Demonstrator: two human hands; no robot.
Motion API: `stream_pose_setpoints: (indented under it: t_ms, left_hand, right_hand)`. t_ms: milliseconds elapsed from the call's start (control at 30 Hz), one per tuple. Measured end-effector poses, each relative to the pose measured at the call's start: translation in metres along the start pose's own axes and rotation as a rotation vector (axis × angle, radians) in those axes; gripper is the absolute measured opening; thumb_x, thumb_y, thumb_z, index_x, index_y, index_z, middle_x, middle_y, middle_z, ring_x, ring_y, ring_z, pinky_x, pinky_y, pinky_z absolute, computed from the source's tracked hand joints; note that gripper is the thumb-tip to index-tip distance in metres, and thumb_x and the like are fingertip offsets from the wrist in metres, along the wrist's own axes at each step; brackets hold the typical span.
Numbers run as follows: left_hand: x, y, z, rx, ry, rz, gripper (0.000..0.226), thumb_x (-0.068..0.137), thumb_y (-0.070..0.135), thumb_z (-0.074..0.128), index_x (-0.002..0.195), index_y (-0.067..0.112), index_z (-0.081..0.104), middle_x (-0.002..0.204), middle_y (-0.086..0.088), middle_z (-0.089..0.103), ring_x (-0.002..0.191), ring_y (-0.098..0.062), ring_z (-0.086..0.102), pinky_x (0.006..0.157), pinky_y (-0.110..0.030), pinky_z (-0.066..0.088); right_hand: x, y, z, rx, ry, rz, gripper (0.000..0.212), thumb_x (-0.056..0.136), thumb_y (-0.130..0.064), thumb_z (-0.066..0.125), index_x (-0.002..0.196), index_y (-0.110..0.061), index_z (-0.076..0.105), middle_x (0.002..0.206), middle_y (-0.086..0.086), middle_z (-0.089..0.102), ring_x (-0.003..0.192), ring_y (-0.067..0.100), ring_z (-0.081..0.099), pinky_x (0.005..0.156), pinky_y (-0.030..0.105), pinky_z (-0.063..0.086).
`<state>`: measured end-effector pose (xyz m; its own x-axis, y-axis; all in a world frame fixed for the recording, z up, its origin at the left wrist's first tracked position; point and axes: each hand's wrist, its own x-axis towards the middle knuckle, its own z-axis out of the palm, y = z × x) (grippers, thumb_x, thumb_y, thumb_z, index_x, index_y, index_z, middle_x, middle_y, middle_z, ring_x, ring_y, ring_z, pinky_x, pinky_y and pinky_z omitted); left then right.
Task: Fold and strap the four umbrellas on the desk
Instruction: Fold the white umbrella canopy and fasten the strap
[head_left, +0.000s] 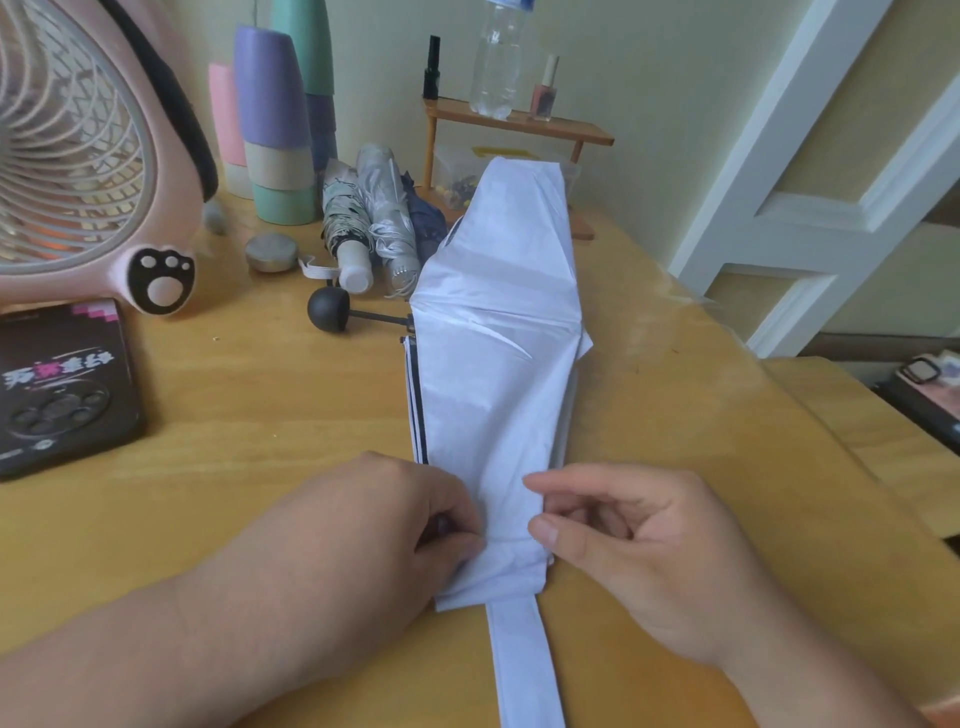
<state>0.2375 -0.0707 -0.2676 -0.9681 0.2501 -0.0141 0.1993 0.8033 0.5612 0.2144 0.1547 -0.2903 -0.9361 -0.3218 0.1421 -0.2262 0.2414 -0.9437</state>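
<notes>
A clear plastic box (457, 174) sits at the back under a small wooden shelf (519, 122); it holds small dark and yellow bits too small to make out. On the shelf stand one clear bottle (496, 62), whose contents cannot be told, and two nail-polish bottles, one black (431, 67) and one pink (545, 91). To the left are stacks of upturned pastel cups (272, 119), with a round metal tin (270, 252) in front of them.

The white umbrella (498, 364) lies lengthwise in the middle of the surface (260, 415). Its canopy is flattened into a long panel, its black knob handle (328, 309) sticks out to the left, and its strap (524, 670) trails toward the person.

Both forearms reach in from the near edge. The left hand (395, 525) has its fingers curled tight, its grip closed on the canopy's near left edge. The right hand (639, 545) is at the near right edge with its fingers loosely curled and its thumb tip and forefinger touching the cloth. Whether that grip actually pinches the fabric cannot be told.

There are four umbrellas in all: the white one, plus three rolled ones lying side by side at the back, one patterned (340, 218), one silver (389, 208) and one navy (423, 218). A pink fan (67, 156) and a black box (62, 384) are on the left.
</notes>
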Motion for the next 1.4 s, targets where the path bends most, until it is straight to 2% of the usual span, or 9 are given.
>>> stream_pose_setpoints:
  t_ms: [133,400,733,800,900,1033,1100,1200,1400]
  left_hand:
    - [0.0,-0.001,0.001,-0.142,-0.001,-0.021,0.009,0.084,0.049,0.074,0.083,0.046,0.065,0.079,0.036,0.06,0.067,0.005,0.058,0.058,-0.013,0.042]
    - [0.005,-0.007,0.002,-0.388,-0.027,-0.034,0.032,0.078,0.037,0.084,0.097,0.054,0.067,0.056,0.015,0.058,0.049,-0.003,0.049,0.05,-0.014,0.038]
    - [0.001,-0.004,-0.003,-0.239,-0.102,-0.037,0.035,0.081,0.045,0.08,0.107,0.058,0.06,0.077,0.023,0.066,0.063,0.0,0.059,0.062,-0.018,0.048]
    - [-0.001,0.0,-0.003,-0.085,-0.087,0.005,0.024,0.088,0.056,0.065,0.112,0.052,0.062,0.081,0.034,0.061,0.071,0.008,0.057,0.064,-0.012,0.043]
    - [-0.004,0.003,0.0,0.132,0.023,0.102,0.053,0.087,0.077,0.023,0.128,0.058,0.05,0.099,0.033,0.065,0.092,0.007,0.061,0.075,-0.014,0.048]
    - [0.0,-0.007,0.007,0.377,0.216,0.249,0.042,0.078,0.067,0.041,0.08,0.04,0.072,0.073,0.014,0.061,0.067,-0.011,0.062,0.048,-0.035,0.052]
    - [0.002,-0.008,0.008,0.454,0.245,0.311,0.034,0.077,0.063,0.05,0.072,0.035,0.07,0.093,0.013,0.061,0.086,-0.017,0.06,0.068,-0.036,0.051]
    - [0.007,-0.017,0.012,0.479,0.174,0.437,0.038,0.083,0.058,0.051,0.102,0.035,0.074,0.148,0.007,0.054,0.138,-0.022,0.05,0.108,-0.043,0.033]
    - [0.017,-0.034,0.025,0.647,0.163,0.523,0.058,0.089,0.056,0.044,0.133,0.026,0.068,0.151,0.001,0.052,0.141,-0.025,0.046,0.112,-0.05,0.026]
  right_hand:
    - [0.002,0.002,0.004,0.019,0.001,0.054,0.049,0.07,-0.033,0.085,0.118,-0.036,0.073,0.087,0.009,0.072,0.076,0.016,0.058,0.076,0.031,0.052]
    - [0.001,-0.007,-0.006,0.098,-0.155,0.067,0.081,0.076,-0.009,0.08,0.144,-0.036,0.045,0.09,0.003,0.073,0.069,0.016,0.044,0.067,0.023,0.042]
    - [-0.009,0.002,-0.007,-0.161,-0.164,0.039,0.042,0.08,-0.009,0.074,0.114,-0.035,0.075,0.08,-0.012,0.063,0.072,0.009,0.053,0.07,0.018,0.046]
    - [-0.012,0.003,-0.006,-0.326,-0.124,-0.033,0.035,0.078,-0.009,0.07,0.105,-0.029,0.079,0.081,-0.011,0.063,0.078,0.012,0.059,0.075,0.021,0.05]
    - [-0.018,0.009,0.0,-0.511,-0.037,-0.216,0.029,0.077,-0.008,0.066,0.097,-0.024,0.079,0.078,-0.012,0.061,0.082,0.015,0.06,0.073,0.029,0.052]
    - [-0.023,0.011,0.002,-0.647,0.013,-0.31,0.021,0.083,-0.023,0.063,0.099,-0.026,0.076,0.084,-0.017,0.051,0.087,0.01,0.055,0.076,0.023,0.048]
    - [-0.025,0.008,0.002,-0.711,0.031,-0.341,0.019,0.082,-0.024,0.064,0.098,-0.025,0.075,0.093,-0.014,0.051,0.094,0.009,0.052,0.079,0.025,0.047]
    - [-0.026,0.004,0.007,-0.802,0.059,-0.391,0.018,0.077,-0.018,0.065,0.091,-0.023,0.074,0.125,-0.005,0.058,0.12,0.016,0.052,0.091,0.038,0.049]
    - [-0.023,0.008,0.003,-0.891,0.046,-0.472,0.016,0.079,-0.023,0.062,0.089,-0.022,0.076,0.129,-0.004,0.066,0.132,0.015,0.055,0.098,0.037,0.049]
